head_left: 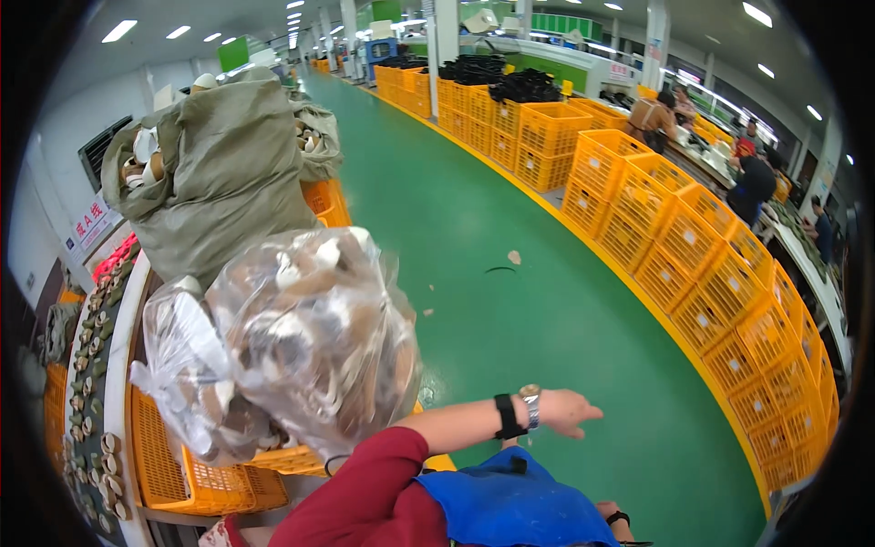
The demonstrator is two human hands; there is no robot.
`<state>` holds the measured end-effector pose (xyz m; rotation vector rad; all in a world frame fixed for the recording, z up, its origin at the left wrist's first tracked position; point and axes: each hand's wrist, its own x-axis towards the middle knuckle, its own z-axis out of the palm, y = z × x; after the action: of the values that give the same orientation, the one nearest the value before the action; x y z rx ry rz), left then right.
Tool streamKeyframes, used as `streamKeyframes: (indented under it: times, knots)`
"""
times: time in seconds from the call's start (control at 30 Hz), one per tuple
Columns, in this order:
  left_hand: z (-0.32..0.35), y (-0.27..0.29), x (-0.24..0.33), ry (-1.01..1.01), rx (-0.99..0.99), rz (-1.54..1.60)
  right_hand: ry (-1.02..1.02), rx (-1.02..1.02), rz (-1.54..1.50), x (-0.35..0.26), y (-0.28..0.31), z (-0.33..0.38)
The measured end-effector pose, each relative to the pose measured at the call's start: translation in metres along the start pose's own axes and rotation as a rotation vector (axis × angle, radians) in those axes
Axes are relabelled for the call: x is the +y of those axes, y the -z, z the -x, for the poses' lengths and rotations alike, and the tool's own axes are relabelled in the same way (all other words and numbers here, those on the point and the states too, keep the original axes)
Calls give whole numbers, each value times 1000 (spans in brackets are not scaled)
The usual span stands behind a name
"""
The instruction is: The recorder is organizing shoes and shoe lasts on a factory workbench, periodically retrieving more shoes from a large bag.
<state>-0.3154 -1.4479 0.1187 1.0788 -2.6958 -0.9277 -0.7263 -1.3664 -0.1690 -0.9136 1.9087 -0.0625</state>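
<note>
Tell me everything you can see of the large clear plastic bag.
The large clear plastic bag looks thin, glossy and crumpled, bulging with brown, white and dark pieces. Orange crates show below it, a grey-green sack stands behind, and a smaller clear bag seems to press against its left side. Its mouth and underside can't be made out.

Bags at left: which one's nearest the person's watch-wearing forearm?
The big clear plastic bag, brown and white pieces showing through it. The smaller clear bag sits farther left; the grey-green sacks are opaque and farther back.
</note>
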Motion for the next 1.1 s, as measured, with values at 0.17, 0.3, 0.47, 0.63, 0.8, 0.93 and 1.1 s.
streamKeyframes:
  times: [0.17,0.3,0.47,0.63,0.8,0.93,1.1]
  knots:
    - [-58,162,-146,137,152,-90,291,-123,457,-291,18,-91]
    - [-26,281,-286,450,630,-24,979,187,625,-465,9,-220]
    - [100,326,-481,1051,666,-36,1164,-222,411,-753,-87,-178]
    - [241,353,-598,1358,706,128,1401,-545,519,-879,-177,-145]
    - [323,411,-679,1517,1002,89,1054,-631,925,-932,-185,-274]
    - [406,442,-724,1433,1420,77,543,-442,1045,-1010,-181,-345]
    - [517,520,-774,1293,1881,345,1392,-475,1058,-1248,-307,-360]
